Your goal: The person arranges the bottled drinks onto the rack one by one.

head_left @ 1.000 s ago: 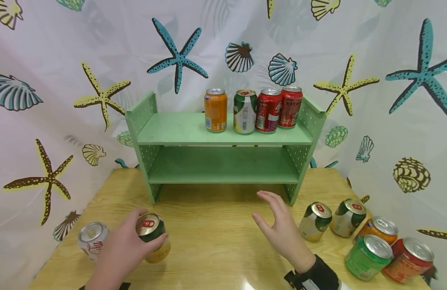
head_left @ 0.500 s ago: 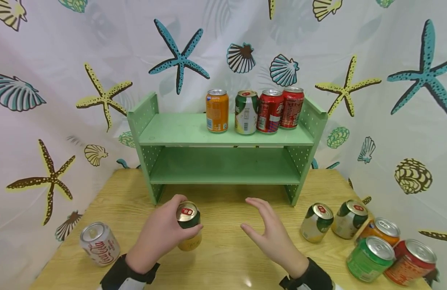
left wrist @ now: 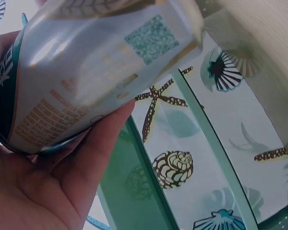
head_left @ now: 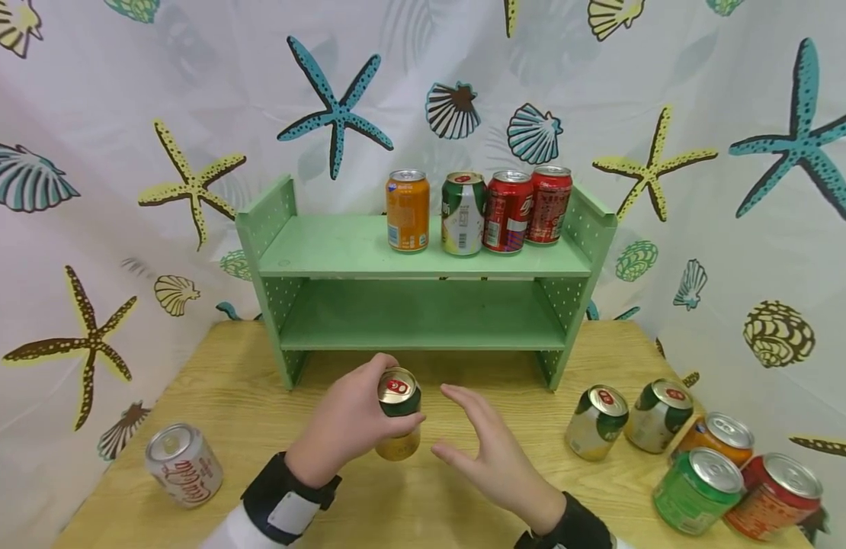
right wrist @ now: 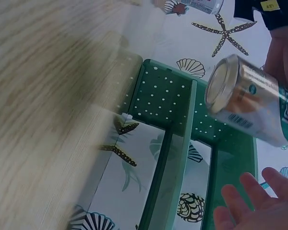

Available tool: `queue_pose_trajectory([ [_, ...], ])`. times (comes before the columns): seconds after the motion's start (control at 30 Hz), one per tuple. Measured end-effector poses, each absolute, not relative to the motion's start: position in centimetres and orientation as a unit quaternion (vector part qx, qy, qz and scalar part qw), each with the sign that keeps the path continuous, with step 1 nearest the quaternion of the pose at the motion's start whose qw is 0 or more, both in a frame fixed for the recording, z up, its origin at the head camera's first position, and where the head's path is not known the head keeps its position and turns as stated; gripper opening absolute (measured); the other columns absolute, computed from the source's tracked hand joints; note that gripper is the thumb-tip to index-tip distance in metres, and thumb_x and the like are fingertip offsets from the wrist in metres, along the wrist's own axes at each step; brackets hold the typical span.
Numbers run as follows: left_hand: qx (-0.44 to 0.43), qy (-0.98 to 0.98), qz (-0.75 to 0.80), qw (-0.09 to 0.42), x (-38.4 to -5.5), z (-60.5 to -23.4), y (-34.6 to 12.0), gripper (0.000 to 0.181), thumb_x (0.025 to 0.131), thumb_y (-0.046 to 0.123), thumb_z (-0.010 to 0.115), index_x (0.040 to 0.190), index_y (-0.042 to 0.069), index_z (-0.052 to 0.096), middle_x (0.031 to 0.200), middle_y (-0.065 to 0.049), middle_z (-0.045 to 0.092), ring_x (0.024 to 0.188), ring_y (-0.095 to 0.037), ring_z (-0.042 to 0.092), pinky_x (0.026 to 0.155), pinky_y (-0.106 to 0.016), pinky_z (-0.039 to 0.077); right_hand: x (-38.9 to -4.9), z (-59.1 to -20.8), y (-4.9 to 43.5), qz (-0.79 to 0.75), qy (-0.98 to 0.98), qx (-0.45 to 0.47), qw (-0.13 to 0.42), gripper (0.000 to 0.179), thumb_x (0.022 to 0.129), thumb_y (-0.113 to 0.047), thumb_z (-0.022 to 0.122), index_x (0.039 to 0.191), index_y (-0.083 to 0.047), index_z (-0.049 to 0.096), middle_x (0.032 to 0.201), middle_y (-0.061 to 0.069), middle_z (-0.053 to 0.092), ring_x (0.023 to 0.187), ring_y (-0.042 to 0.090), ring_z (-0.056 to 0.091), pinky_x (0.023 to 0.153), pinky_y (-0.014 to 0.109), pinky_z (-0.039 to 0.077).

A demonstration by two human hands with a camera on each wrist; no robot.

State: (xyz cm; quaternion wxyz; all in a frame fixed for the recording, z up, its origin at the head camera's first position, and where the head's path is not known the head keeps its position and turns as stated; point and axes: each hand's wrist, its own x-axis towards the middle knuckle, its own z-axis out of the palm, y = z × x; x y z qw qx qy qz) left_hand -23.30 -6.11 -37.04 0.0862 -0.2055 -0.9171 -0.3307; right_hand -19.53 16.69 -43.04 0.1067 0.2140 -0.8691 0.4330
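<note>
My left hand (head_left: pixel 347 423) grips a green and pale gold drink can (head_left: pixel 401 447) with a gold lid and red tab, in front of the shelf's middle. In the left wrist view the thumb and fingers wrap one end of the can (left wrist: pixel 86 81), and printed text and a square code show on its side. The right wrist view shows the can's bare underside, raised off the table. My right hand (head_left: pixel 495 461) is just to the right of the can, fingers apart and holding nothing; its spread fingers (right wrist: pixel 252 194) also show in the right wrist view.
A green two-tier shelf (head_left: pixel 423 313) stands behind, bearing an orange can (head_left: pixel 408 213), a green-white can (head_left: pixel 463 217) and two red cans (head_left: pixel 508 213) on top. A silver cola can (head_left: pixel 184 467) stands at left. Several cans, including a green can (head_left: pixel 697 488), cluster at right.
My left hand has carried the can rightward and slightly toward the shelf, from beside the silver can to the middle. My right hand has shifted a little left, toward it.
</note>
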Motion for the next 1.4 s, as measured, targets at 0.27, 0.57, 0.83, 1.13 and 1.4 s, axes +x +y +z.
queue_pose_trajectory([
  [0.27,-0.239,-0.907,-0.335,0.089,-23.2,-37.6,-5.1,0.065,0.075,0.04,0.092,0.122,0.009,0.059,0.096,0.003,0.069,0.077,-0.005,0.063,0.065,-0.022,0.053,-19.3,-43.1,15.6,0.464,-0.858,0.209,0.062,0.085,0.087,-0.031,0.084,0.158,-0.025,0.038,0.161,0.003,0.041,0.15,0.029,0.039,0.117,0.06,0.036],
  [0.57,-0.258,-0.904,-0.331,0.081,-23.0,-37.2,-3.4,0.066,0.076,0.042,0.09,0.125,0.011,0.058,0.101,0.001,0.07,0.083,-0.009,0.066,0.07,-0.024,0.055,-19.8,-43.3,14.4,0.522,-0.829,0.196,0.043,0.099,0.083,-0.033,0.088,0.161,-0.03,0.026,0.16,-0.002,0.04,0.149,0.023,0.039,0.117,0.058,0.036],
  [0.83,-0.265,-0.902,-0.33,0.086,-22.7,-36.9,-2.3,0.065,0.076,0.043,0.09,0.124,0.012,0.058,0.103,0.001,0.069,0.084,-0.01,0.066,0.071,-0.025,0.056,-20.1,-43.3,13.9,0.577,-0.801,0.154,0.031,0.097,0.084,-0.017,0.087,0.159,-0.019,0.026,0.153,0.006,0.049,0.141,0.026,0.049,0.115,0.053,0.041],
  [1.13,-0.27,-0.895,-0.338,0.108,-22.4,-37.1,-2.1,0.066,0.076,0.042,0.091,0.124,0.012,0.058,0.107,-0.001,0.069,0.088,-0.014,0.069,0.073,-0.026,0.056,-20.2,-43.3,13.9,0.582,-0.796,0.157,0.057,0.091,0.082,-0.007,0.086,0.156,-0.015,0.033,0.147,0.007,0.054,0.133,0.028,0.056,0.106,0.035,0.05],
  [1.4,-0.271,-0.887,-0.351,0.132,-22.1,-37.7,-2.1,0.064,0.076,0.044,0.091,0.122,0.014,0.06,0.105,0.004,0.069,0.088,-0.01,0.067,0.074,-0.026,0.056,-20.2,-43.5,14.1,0.569,-0.799,0.175,0.084,0.088,0.081,-0.009,0.087,0.153,-0.017,0.037,0.143,0.003,0.057,0.127,0.023,0.06,0.104,0.034,0.052],
])
